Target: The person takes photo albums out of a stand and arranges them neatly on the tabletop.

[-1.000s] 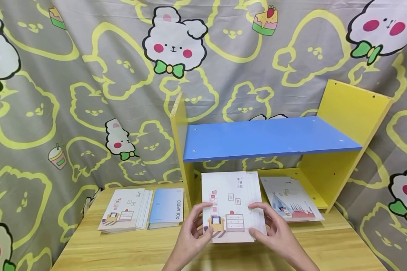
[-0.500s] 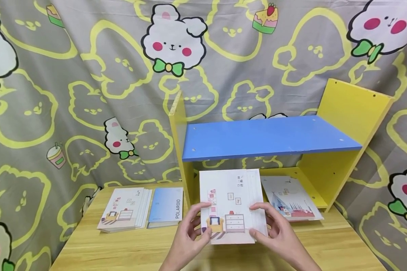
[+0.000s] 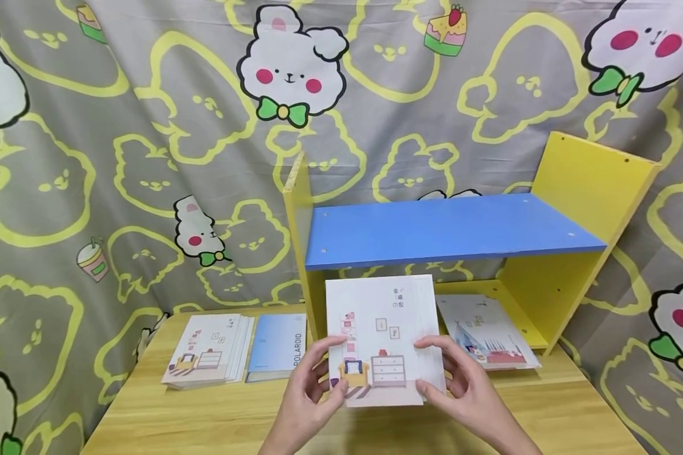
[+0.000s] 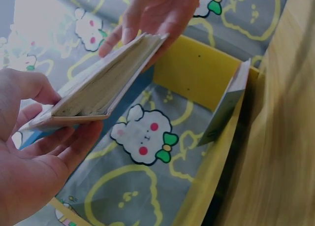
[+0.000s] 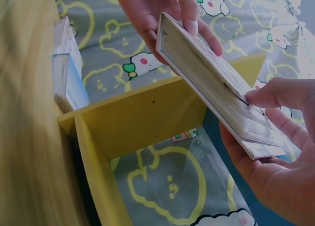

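Note:
Both hands hold a white photo album (image 3: 382, 341) up above the table, in front of the yellow and blue shelf unit. Its cover shows a yellow armchair, a drawer chest and small wall pictures. My left hand (image 3: 313, 388) grips its left edge, thumb on the cover and fingers curled beneath. At the opposite edge, my right hand (image 3: 463, 388) holds it the same way. In the left wrist view the thick page edges of the album (image 4: 106, 85) show between its covers. From the right wrist, the album (image 5: 211, 83) appears tilted, with one cover edge slightly offset.
Left of the shelf unit (image 3: 455, 230) lie a stack of similar white albums (image 3: 205, 347) and a blue POLAROID album (image 3: 277, 344). Another white album (image 3: 484, 332) lies on the unit's lower board, jutting past its front edge. A patterned curtain (image 3: 375, 151) hangs behind the wooden table (image 3: 205, 423).
The album has shifted slightly left and up in the head view, with the left hand moving left along with it. Both hands keep their hold; the other albums stay put.

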A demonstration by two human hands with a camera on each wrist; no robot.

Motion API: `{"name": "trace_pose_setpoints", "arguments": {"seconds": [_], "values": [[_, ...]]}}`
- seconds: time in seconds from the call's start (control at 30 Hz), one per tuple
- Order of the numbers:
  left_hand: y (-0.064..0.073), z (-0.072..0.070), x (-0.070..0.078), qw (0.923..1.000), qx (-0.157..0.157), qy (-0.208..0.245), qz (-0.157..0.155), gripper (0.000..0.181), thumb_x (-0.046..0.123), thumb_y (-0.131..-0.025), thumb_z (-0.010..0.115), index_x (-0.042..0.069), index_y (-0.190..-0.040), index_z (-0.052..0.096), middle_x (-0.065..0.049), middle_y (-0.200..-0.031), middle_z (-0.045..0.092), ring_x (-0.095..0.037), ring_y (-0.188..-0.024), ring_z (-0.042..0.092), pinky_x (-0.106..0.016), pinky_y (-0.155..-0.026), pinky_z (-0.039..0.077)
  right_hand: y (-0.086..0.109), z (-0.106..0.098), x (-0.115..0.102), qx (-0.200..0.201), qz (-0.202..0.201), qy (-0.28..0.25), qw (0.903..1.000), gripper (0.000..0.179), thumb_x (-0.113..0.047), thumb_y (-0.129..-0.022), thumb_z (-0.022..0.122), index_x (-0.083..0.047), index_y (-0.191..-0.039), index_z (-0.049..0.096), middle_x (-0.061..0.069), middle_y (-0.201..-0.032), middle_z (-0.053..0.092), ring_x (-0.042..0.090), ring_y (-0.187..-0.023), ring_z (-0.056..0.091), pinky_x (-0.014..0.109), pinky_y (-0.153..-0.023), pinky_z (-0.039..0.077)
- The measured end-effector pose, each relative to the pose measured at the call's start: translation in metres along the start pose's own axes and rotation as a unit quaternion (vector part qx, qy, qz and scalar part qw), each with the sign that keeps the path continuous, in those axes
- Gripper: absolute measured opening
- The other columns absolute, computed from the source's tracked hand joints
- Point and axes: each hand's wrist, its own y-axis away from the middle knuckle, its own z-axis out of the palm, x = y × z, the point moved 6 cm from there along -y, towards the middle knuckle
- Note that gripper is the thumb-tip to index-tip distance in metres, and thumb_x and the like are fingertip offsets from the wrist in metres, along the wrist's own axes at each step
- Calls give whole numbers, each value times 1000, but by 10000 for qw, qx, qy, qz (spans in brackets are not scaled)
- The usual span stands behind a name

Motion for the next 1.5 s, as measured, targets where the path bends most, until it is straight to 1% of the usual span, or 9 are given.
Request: {"name": "trace_pose_setpoints", "arguments": {"seconds": [0.17, 0.3, 0.5, 0.67, 0.83, 1.0, 1.1, 1.37, 1.5], "values": [[-1, -4, 7, 9999, 37, -16, 157, 62, -16, -90, 63, 7, -146, 49, -19, -143, 50, -30, -114, 65, -35, -81, 62, -3, 3, -8, -40, -174, 30, 9998, 50, 4, -91, 74, -9, -136, 55, 17, -141, 48, 22, -112, 64, 40, -83, 62], [-2, -7, 13, 9992, 28, -71, 392, 62, -18, -90, 62, 4, -146, 48, -22, -142, 50, -30, -113, 65, -36, -82, 62, -5, 5, -13, -46, -159, 54, 9998, 50, 4, -91, 74, -10, -136, 56, 16, -143, 48, 22, -116, 63, 39, -84, 62], [1, -12, 21, 9991, 148, -138, 378, 62, -16, -91, 63, 5, -147, 48, -20, -142, 50, -29, -114, 65, -37, -84, 62, -9, 9, -19, -75, -40, 99, 9999, 50, 2, -91, 75, -13, -135, 57, 14, -143, 48, 22, -115, 64, 38, -86, 61], [3, -12, 31, 9973, 137, -208, 697, 62, -18, -91, 61, 1, -147, 46, -23, -141, 48, -28, -112, 65, -36, -83, 62, -11, 11, -27, -119, -83, 148, 9998, 50, 2, -91, 75, -13, -135, 57, 14, -142, 50, 23, -113, 66, 38, -85, 61], [4, -15, 37, 9960, 184, -232, 839, 62, -20, -90, 60, 0, -147, 46, -22, -141, 50, -26, -112, 65, -36, -85, 61, -13, 13, -34, -184, -218, 159, 9995, 50, 2, -92, 74, -14, -135, 57, 14, -141, 52, 23, -111, 66, 39, -83, 62], [5, -19, 41, 9948, 302, -286, 930, 63, -22, -88, 60, -2, -146, 45, -22, -142, 51, -27, -113, 65, -36, -87, 61, -17, 17, -42, -322, -630, 202, 9973, 49, 4, -93, 72, -11, -137, 56, 13, -138, 54, 24, -108, 66, 39, -79, 63], [6, -22, 43, 9945, 323, -303, 952, 64, -23, -88, 60, -2, -146, 45, -21, -143, 51, -28, -115, 65, -37, -87, 61, -18, 20, -45, -390, -805, 171, 9958, 49, 6, -93, 71, -10, -137, 56, 12, -137, 55, 24, -108, 66, 39, -78, 63], [6, -31, 50, 9920, 381, -578, 1056, 65, -25, -87, 58, -3, -146, 45, -21, -142, 51, -26, -113, 65, -34, -87, 60, -24, 29, -47, -354, -908, 83, 9952, 50, 8, -92, 71, -10, -136, 57, 10, -140, 53, 23, -110, 65, 39, -76, 63], [5, -33, 51, 9919, 363, -652, 1029, 67, -26, -86, 58, -2, -146, 45, -20, -142, 51, -26, -113, 65, -32, -86, 60, -25, 30, -45, -314, -866, 41, 9957, 51, 9, -91, 72, -11, -135, 57, 11, -141, 52, 23, -112, 65, 39, -78, 63]]}}
